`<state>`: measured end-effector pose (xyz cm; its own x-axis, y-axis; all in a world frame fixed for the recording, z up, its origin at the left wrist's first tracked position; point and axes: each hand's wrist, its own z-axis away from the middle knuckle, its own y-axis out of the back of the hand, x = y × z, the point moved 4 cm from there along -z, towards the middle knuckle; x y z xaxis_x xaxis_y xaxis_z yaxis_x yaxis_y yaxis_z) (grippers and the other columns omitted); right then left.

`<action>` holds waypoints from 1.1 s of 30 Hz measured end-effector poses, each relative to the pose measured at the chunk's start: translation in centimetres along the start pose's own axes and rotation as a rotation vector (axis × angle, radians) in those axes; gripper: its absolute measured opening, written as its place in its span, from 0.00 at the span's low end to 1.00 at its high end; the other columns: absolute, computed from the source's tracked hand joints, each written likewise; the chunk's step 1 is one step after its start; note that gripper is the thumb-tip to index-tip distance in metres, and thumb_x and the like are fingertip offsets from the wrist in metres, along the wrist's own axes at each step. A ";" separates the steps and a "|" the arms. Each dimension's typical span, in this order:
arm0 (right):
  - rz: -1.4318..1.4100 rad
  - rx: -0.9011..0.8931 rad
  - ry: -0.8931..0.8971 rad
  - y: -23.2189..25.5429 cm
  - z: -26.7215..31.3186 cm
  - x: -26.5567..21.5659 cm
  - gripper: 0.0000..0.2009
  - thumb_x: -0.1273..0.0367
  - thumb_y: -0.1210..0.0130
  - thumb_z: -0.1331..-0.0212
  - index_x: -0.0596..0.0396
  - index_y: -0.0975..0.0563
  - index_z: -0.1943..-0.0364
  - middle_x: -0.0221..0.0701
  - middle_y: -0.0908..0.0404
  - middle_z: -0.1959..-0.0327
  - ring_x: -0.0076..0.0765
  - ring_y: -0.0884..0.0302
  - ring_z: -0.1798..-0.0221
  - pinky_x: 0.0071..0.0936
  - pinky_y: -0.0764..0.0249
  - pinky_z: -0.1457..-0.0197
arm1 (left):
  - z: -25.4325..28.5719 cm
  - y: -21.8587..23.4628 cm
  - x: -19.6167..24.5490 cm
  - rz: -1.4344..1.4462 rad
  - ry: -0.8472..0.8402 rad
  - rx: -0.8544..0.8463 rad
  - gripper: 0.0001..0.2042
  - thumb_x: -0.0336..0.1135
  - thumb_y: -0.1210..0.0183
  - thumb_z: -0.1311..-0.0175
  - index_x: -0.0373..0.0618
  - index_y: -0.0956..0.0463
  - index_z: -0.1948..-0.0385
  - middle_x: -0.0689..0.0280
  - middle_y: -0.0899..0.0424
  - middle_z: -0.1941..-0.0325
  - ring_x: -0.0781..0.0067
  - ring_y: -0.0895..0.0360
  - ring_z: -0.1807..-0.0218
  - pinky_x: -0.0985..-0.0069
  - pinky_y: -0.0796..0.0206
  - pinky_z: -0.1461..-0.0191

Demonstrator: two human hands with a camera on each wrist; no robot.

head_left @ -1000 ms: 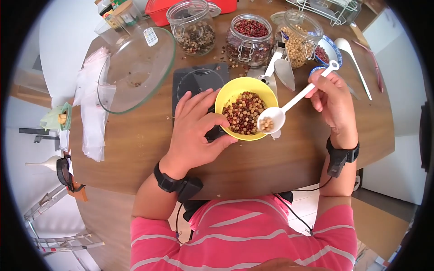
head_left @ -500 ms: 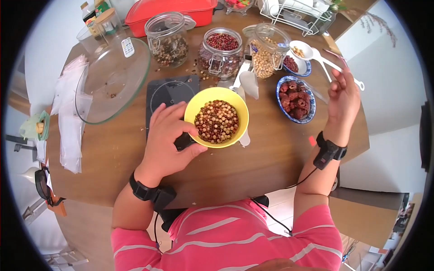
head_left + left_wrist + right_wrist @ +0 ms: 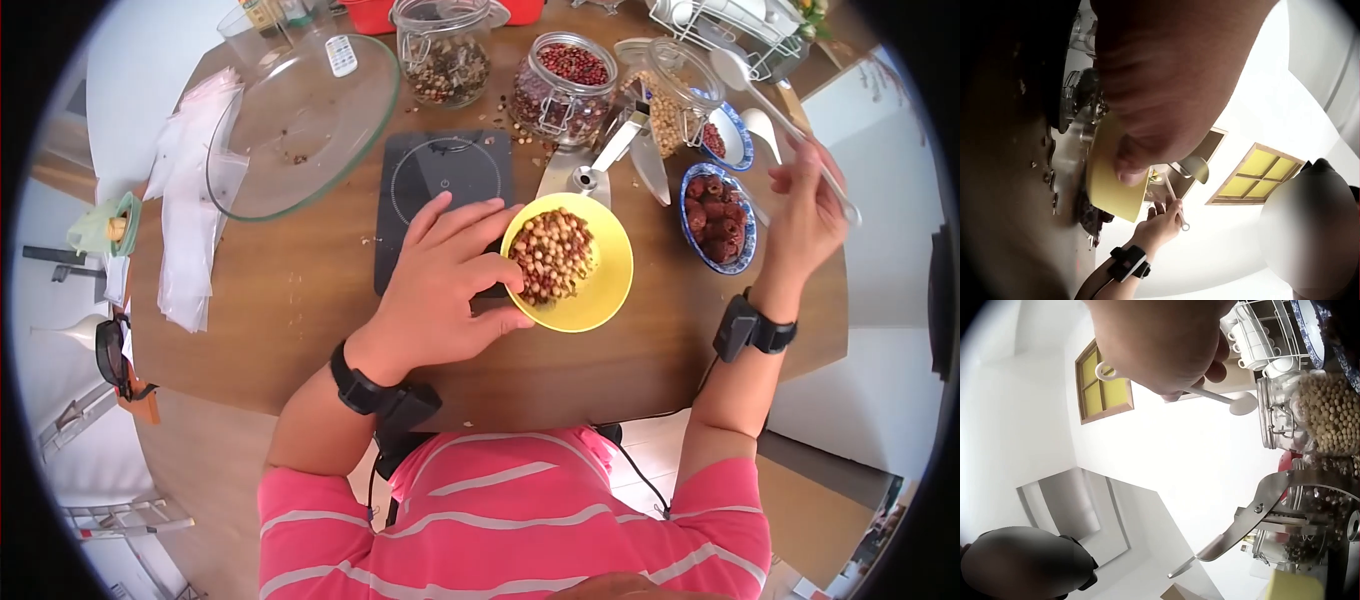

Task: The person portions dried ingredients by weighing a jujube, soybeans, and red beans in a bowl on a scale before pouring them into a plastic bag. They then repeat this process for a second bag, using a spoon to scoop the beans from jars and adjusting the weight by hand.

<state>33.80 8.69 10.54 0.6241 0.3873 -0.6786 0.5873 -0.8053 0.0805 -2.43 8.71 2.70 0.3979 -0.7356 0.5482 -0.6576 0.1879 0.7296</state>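
Note:
My left hand point(image 3: 440, 285) grips the left rim of a yellow bowl point(image 3: 605, 270), thumb and fingers at its edge. Mixed beans point(image 3: 548, 252) lie toward the bowl's left side. At the right, my right hand point(image 3: 808, 205) holds a long white spoon point(image 3: 731, 70) by its handle; the spoon's head points away, beyond a blue-rimmed dish. The left wrist view shows the side of the yellow bowl point(image 3: 1107, 181) under my left hand point(image 3: 1160, 81). In the right wrist view the spoon's head point(image 3: 1243, 404) is near a jar of pale beans point(image 3: 1329, 415).
Behind the bowl stand three glass jars, the middle one point(image 3: 565, 95) with red beans. A black scale point(image 3: 440, 165), a metal tool point(image 3: 620, 145), a dish of dark red fruit point(image 3: 718, 222), a glass lid point(image 3: 300, 130) and plastic bags point(image 3: 190, 240) lie around. A dish rack point(image 3: 740, 30) is behind.
The spoon, which held pale beans over the yellow bowl, has moved right and away with my right hand. The beans in the bowl have gathered toward its left side.

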 end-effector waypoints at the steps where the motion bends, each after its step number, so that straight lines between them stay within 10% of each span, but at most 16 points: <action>1: -0.002 -0.003 -0.004 0.4 0.1 -0.4 0.12 0.68 0.39 0.26 0.67 0.16 0.51 0.40 0.10 0.58 0.22 0.18 0.71 0.18 0.25 0.69 | 0.0 0.4 -0.2 -0.034 -0.005 0.001 0.17 0.46 0.21 0.54 0.56 0.18 0.66 0.63 0.22 0.28 0.54 0.31 0.25 0.47 0.52 0.19; 8: -0.110 0.119 -0.004 5.7 0.6 -0.9 0.16 0.66 0.45 0.23 0.73 0.21 0.49 0.49 0.13 0.65 0.32 0.19 0.72 0.25 0.25 0.65 | -0.4 1.3 -1.0 -0.081 0.030 0.020 0.17 0.45 0.21 0.55 0.55 0.18 0.66 0.63 0.21 0.28 0.52 0.31 0.24 0.46 0.53 0.19; 14: -0.632 -0.377 -0.031 6.6 1.0 -2.6 0.14 0.66 0.48 0.25 0.69 0.22 0.52 0.48 0.19 0.71 0.34 0.26 0.70 0.29 0.27 0.63 | -0.8 0.7 -1.2 -0.075 0.026 -0.025 0.17 0.44 0.20 0.56 0.55 0.18 0.67 0.62 0.21 0.28 0.51 0.31 0.24 0.45 0.54 0.19; 33: -0.270 -0.745 0.154 -1.7 6.7 -5.8 0.07 0.71 0.32 0.36 0.62 0.16 0.61 0.41 0.11 0.65 0.37 0.15 0.66 0.30 0.20 0.60 | -0.7 1.1 -0.8 -0.116 0.012 0.034 0.17 0.47 0.20 0.54 0.55 0.19 0.69 0.60 0.20 0.28 0.49 0.32 0.22 0.45 0.55 0.18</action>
<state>25.76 4.77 9.44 0.4439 0.6271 -0.6401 0.8832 -0.1856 0.4306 -3.05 9.94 3.33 0.4803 -0.7432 0.4659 -0.6277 0.0798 0.7744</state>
